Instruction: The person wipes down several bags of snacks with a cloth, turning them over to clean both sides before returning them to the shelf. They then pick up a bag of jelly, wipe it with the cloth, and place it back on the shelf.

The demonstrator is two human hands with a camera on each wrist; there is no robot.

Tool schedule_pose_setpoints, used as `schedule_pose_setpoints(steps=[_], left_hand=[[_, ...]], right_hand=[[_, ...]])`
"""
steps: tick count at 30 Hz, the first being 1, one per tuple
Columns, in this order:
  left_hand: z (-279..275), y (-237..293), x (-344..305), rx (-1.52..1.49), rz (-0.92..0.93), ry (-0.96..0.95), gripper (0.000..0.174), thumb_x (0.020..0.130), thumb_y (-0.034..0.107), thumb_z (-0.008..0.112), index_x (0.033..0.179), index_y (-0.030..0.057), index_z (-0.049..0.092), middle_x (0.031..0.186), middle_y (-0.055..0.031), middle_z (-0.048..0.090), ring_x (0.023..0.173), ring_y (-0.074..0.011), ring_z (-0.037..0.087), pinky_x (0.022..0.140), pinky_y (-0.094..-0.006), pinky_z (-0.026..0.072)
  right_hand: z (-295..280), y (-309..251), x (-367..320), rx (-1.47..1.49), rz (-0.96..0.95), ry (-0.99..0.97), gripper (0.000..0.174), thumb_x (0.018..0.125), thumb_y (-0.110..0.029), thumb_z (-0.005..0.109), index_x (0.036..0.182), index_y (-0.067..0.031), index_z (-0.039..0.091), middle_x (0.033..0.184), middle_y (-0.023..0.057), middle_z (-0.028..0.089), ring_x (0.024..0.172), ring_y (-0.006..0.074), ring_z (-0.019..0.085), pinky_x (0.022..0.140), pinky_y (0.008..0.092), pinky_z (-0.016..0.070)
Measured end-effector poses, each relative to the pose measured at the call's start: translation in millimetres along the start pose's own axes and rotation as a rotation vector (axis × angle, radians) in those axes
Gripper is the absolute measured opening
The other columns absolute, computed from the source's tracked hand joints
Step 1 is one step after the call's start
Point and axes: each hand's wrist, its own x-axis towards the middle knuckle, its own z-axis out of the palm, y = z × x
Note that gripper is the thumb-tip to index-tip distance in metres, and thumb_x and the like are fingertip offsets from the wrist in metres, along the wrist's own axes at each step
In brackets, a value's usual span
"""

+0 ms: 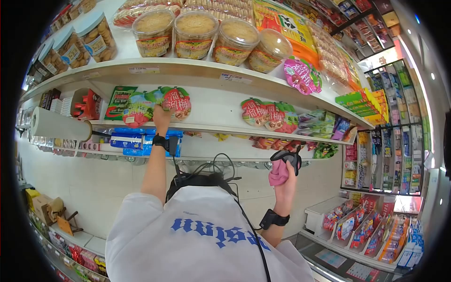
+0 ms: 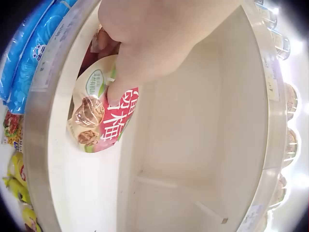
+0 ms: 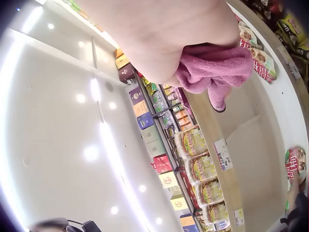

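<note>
On the middle shelf my left hand (image 1: 162, 117) grips a round-edged bag of dried plums (image 2: 104, 111) with a red and cream front. In the left wrist view the thumb lies across the front of the bag and the other fingers are partly hidden. Similar plum bags (image 1: 136, 110) stand beside it on the left. My right hand (image 1: 292, 169), in front of the shelves, holds a bunched pink cloth (image 1: 278, 173) together with a black, rounded object (image 1: 284, 156) whose kind does not show clearly. In the right wrist view the pink cloth (image 3: 212, 67) hangs from the fingers.
More plum bags (image 1: 256, 113) stand farther right on the middle shelf. Tubs of biscuits (image 1: 195, 35) line the shelf above. Blue packages (image 1: 127, 141) lie below, near a white roll (image 1: 58, 124) that sticks out at the left. Bagged snacks (image 1: 361, 228) fill a rack at the right.
</note>
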Motion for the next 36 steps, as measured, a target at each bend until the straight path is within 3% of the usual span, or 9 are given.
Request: schedule_pose_setpoints(steps=[10,13,20,25,28,30,32,35,36], left_hand=[[-39,34,-1,-0.285,0.208,-0.293,0.059,0.073,0.032,0.084,0.113,-0.0056,0.062,0.101,-0.0215,0.070,0.095,-0.0298,0.068,0.084,-0.0400,0.0519],[-112,106,-29,-0.347,0.163,-0.566,0.064,0.078,0.022,0.084,0.127,-0.0077,0.055,0.112,-0.0126,0.066,0.101,-0.0171,0.061,0.087,-0.0313,0.0501],[-189,163,-87,-0.674,0.161,-0.763,0.065,0.083,0.017,0.082,0.135,-0.0067,0.052,0.114,-0.0059,0.066,0.104,-0.0109,0.059,0.091,-0.0259,0.0487],[-205,183,-117,-0.719,0.207,-0.774,0.061,0.084,0.016,0.081,0.133,-0.0052,0.053,0.111,-0.0062,0.068,0.099,-0.0097,0.061,0.090,-0.0273,0.0497],[-212,184,-122,-0.710,0.094,-0.882,0.062,0.084,0.016,0.081,0.135,-0.0045,0.051,0.121,-0.0114,0.065,0.110,-0.0127,0.059,0.093,-0.0313,0.0498],[-202,179,-132,-0.585,0.190,-0.629,0.065,0.084,0.016,0.080,0.137,-0.0039,0.048,0.130,-0.0154,0.059,0.117,-0.0161,0.057,0.096,-0.0345,0.0497],[-191,177,-142,-0.501,0.282,-0.440,0.079,0.086,0.019,0.079,0.148,-0.0014,0.035,0.144,-0.0213,0.046,0.129,-0.0243,0.051,0.103,-0.0404,0.0474],[-192,187,-159,-0.660,0.300,-0.546,0.092,0.086,0.021,0.079,0.155,0.0003,0.022,0.150,-0.0223,0.037,0.138,-0.0275,0.042,0.109,-0.0433,0.0421],[-194,192,-161,-0.643,0.335,-0.611,0.088,0.094,0.024,0.070,0.157,0.0018,0.013,0.155,-0.0223,0.030,0.144,-0.0276,0.033,0.115,-0.0418,0.0348]], right_hand=[[23,10,-19,-0.008,-0.027,-0.039,0.033,0.097,-0.018,0.063,0.128,-0.0078,0.057,0.122,0.0022,0.063,0.113,0.0152,0.060,0.094,0.0329,0.0480],[43,26,-19,-0.033,-0.011,-0.087,0.035,0.099,-0.021,0.060,0.131,-0.0066,0.056,0.125,0.0036,0.063,0.115,0.0165,0.060,0.097,0.0335,0.0476],[109,53,-13,-0.098,0.082,-0.330,0.040,0.104,-0.028,0.053,0.136,-0.0025,0.052,0.128,0.0063,0.062,0.115,0.0166,0.060,0.098,0.0331,0.0476],[152,76,-34,-0.210,0.074,-0.584,0.039,0.103,-0.029,0.058,0.133,-0.0041,0.053,0.125,0.0056,0.063,0.113,0.0135,0.061,0.094,0.0308,0.0490],[165,83,-44,-0.198,0.003,-0.464,0.035,0.099,-0.024,0.065,0.127,-0.0055,0.056,0.101,-0.0012,0.066,0.078,0.0046,0.060,0.063,0.0203,0.0465],[170,86,-47,-0.261,-0.115,-0.381,0.032,0.098,-0.022,0.066,0.124,-0.0050,0.058,0.092,-0.0035,0.065,0.067,0.0018,0.055,0.055,0.0175,0.0414],[167,94,-44,-0.394,-0.279,-0.254,0.028,0.097,-0.019,0.068,0.120,-0.0043,0.061,0.086,-0.0050,0.063,0.062,0.0004,0.051,0.051,0.0165,0.0365],[175,82,-51,-0.525,-0.386,-0.303,0.029,0.096,-0.019,0.070,0.117,-0.0012,0.062,0.088,-0.0048,0.063,0.066,0.0008,0.051,0.056,0.0177,0.0382],[173,81,-49,-0.694,-0.423,-0.314,0.035,0.094,-0.014,0.070,0.124,0.0009,0.059,0.095,0.0034,0.068,0.074,0.0074,0.060,0.065,0.0212,0.0461]])
